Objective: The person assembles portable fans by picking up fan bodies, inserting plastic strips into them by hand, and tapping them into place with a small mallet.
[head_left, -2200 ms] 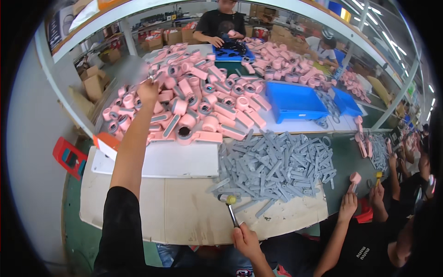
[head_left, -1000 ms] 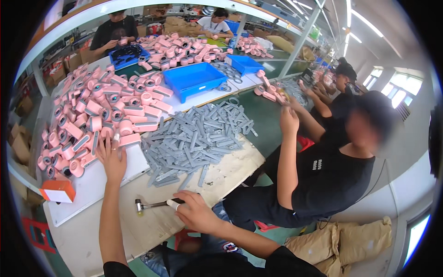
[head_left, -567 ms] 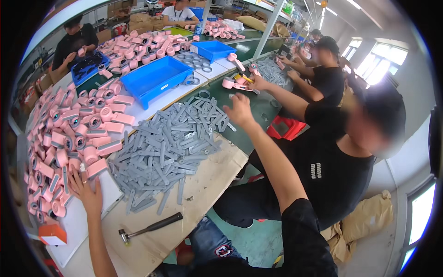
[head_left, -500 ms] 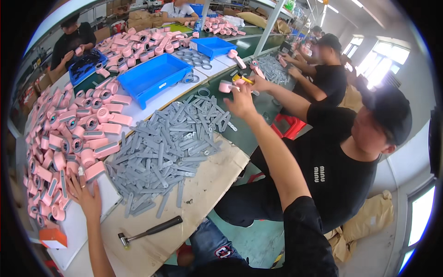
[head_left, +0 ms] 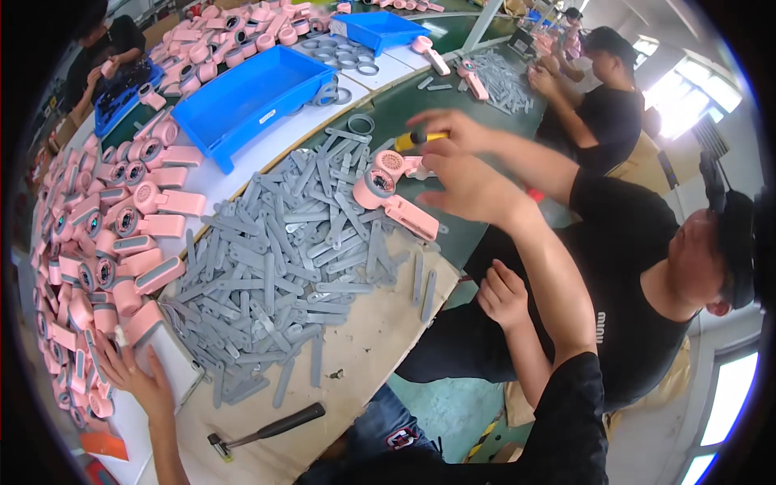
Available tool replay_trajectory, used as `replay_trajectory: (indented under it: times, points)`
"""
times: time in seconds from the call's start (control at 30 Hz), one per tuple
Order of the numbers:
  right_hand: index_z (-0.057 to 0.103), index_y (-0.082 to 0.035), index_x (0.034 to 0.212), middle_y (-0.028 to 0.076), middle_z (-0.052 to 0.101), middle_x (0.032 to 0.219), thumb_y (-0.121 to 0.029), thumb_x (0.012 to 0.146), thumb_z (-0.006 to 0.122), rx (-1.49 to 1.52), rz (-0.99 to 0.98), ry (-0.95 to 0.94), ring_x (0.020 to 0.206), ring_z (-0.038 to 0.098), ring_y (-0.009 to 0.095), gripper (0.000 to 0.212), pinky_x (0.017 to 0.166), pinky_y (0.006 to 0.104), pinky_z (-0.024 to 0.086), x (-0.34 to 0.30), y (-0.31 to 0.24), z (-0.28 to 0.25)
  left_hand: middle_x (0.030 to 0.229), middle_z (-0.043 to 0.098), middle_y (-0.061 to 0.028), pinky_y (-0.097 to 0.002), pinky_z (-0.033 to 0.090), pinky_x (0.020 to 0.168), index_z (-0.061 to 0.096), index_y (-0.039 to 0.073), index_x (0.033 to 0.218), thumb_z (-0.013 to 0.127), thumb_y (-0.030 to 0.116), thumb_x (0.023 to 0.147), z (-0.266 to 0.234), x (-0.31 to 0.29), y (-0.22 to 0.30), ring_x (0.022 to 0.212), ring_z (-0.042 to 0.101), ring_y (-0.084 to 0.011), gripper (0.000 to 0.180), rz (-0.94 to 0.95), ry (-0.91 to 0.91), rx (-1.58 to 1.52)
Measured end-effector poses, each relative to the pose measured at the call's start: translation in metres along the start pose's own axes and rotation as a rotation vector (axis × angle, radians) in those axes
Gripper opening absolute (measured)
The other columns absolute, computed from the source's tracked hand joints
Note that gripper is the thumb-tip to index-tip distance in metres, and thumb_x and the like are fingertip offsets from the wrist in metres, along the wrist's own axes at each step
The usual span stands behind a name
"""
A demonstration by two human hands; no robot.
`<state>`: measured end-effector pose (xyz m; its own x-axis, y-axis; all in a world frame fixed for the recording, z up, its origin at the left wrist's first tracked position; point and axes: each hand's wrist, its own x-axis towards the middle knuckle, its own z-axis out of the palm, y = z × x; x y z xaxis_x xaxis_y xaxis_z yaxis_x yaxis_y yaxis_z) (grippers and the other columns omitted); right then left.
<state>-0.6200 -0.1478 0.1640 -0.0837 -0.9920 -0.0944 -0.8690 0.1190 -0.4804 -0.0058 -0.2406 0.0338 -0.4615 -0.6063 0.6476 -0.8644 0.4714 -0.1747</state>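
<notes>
- Your right hand (head_left: pixel 469 190) has swung across from the black-handled hammer (head_left: pixel 263 428), now lying loose near the bench edge, and hovers open-fingered over the pink plastic hair-dryer body (head_left: pixel 392 202) atop the grey flat plastic strips (head_left: pixel 283 267)
- Your left hand (head_left: pixel 133 376) stays flat and empty beside the pile of pink dryer shells (head_left: pixel 97 250)
- A neighbour's hand with a yellow tool (head_left: pixel 428 137) crowds that dryer
</notes>
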Motion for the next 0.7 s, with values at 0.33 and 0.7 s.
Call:
replay_trajectory:
  times: [0.33,0.7]
  points:
    - [0.054,-0.009,0.139,0.019,0.053,0.141,-0.022,0.084,0.073,-0.573,0.015,0.38,0.133,0.05,0.04,0.06,0.116,0.0504,0.036,0.064,0.11,0.087,0.106,0.066,-0.0129,-0.0437,0.05,0.085,0.071,0.002,0.101,0.074,0.022,0.084,0.008,0.129,0.343,0.1,0.061,-0.0313,0.026,0.348,-0.304,-0.936]
    - [0.057,0.011,0.113,0.032,0.065,0.109,-0.054,0.07,0.086,-0.068,0.24,0.294,0.104,0.066,0.042,0.083,0.086,0.045,0.053,0.019,0.046,0.071,0.13,0.063,-0.0057,-0.0473,0.037,0.1,0.069,0.007,0.116,0.066,0.018,0.087,0.046,0.106,0.383,0.121,0.051,-0.0261,0.031,0.385,-0.22,-0.675]
